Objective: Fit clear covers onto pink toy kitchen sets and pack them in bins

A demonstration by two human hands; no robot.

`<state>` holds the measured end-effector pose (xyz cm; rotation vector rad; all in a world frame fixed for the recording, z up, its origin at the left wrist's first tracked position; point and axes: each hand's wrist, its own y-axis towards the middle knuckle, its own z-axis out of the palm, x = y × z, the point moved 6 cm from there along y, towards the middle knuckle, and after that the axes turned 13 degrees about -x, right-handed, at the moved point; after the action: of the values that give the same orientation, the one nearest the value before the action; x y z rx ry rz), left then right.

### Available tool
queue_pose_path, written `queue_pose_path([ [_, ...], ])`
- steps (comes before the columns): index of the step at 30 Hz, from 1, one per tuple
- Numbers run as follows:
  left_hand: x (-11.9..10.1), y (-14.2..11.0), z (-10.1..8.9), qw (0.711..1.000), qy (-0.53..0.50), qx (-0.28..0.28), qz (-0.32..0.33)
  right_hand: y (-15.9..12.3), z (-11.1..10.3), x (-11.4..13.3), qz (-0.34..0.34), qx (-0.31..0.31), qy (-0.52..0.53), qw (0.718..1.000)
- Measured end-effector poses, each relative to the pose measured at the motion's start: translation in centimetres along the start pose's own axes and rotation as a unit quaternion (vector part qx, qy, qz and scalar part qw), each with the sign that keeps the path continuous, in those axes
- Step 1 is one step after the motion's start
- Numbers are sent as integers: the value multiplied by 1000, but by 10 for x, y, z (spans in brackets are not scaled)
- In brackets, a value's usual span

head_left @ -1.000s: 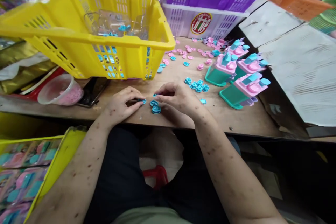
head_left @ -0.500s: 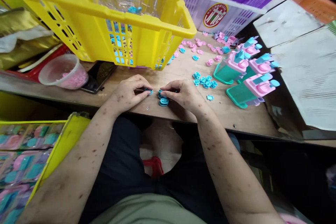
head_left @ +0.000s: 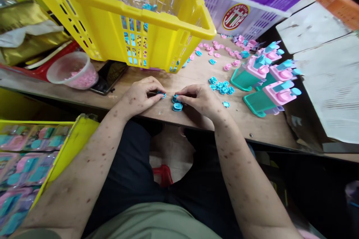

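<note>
My left hand (head_left: 140, 96) rests on the wooden table (head_left: 252, 123) near its front edge, its fingers pinched on a small blue round piece (head_left: 162, 95). My right hand (head_left: 200, 99) lies beside it, fingers closed on another blue piece (head_left: 175, 98). A further blue round piece (head_left: 177, 107) lies on the table just under the right fingertips. A cluster of several blue pieces (head_left: 221, 86) sits a little right of my right hand.
A yellow basket (head_left: 117, 18) with clear trays stands at the back left. Pink and teal toy units (head_left: 266, 82) stand at the right. Pink pieces (head_left: 215, 50) are scattered behind. A clear cup (head_left: 73, 70) of pink bits and a phone (head_left: 109, 76) lie left.
Both hands stay together on the small blue pieces; the view has tilted down and shifted, so everything sits a bit higher and further right.
</note>
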<state>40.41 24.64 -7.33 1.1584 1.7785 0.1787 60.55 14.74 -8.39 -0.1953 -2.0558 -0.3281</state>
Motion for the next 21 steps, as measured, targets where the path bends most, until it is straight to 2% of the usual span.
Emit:
queue_pose_path([
  [3, 2, -1, 0, 1000, 0, -8, -1, -3, -2, 5, -33, -11, -68, 997],
  [8, 6, -1, 1, 1000, 6, -3, 0, -9, 4, 8, -40, -29, -121, 991],
  [11, 1, -2, 1, 999, 32, 7, 9, -14, 11, 13, -42, -47, -142, 988],
  [13, -7, -2, 3, 999, 53, 0, 9, -22, 7, 17, -47, -80, -124, 988],
  [15, -18, -4, 9, 998, 57, -13, 7, -35, -9, 18, -47, -137, -65, 987],
  [18, -36, -9, 28, 998, 60, -4, 24, -66, -57, 6, -16, -260, 17, 965],
  [21, -42, -15, 53, 994, 84, 43, 46, -95, -110, -15, 30, -361, -27, 932],
])
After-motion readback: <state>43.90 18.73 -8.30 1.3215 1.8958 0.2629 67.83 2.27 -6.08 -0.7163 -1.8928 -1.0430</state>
